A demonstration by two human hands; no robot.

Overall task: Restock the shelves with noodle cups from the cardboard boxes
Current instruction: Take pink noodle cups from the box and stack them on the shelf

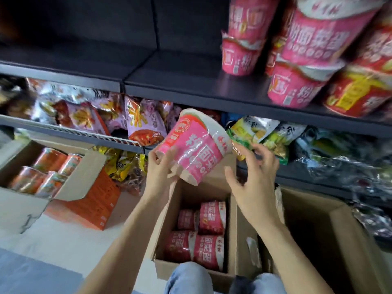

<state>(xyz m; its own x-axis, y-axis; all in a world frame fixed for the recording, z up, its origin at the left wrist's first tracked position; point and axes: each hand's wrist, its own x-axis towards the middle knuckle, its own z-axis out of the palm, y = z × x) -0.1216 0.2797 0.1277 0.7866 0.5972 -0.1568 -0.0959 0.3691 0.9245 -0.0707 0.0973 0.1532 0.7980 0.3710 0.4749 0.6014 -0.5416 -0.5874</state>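
Observation:
My left hand (159, 166) grips the narrow base of a pink noodle cup (196, 146), tilted on its side above an open cardboard box (163, 219). My right hand (252, 177) hovers just right of the cup with fingers spread, fingertips near the lid's rim, holding nothing. Several more pink cups (201, 232) lie on their sides inside the box. Stacked pink cups (297, 60) stand on the dark upper shelf (191, 81) at the right, and its left part is bare.
Red noodle cups (358, 94) sit at the shelf's right end. Snack bags (140, 122) fill the lower shelf. A second box with orange cups (42, 172) stands on the floor at left. Another open box (318, 230) is at right. My knees are at the bottom.

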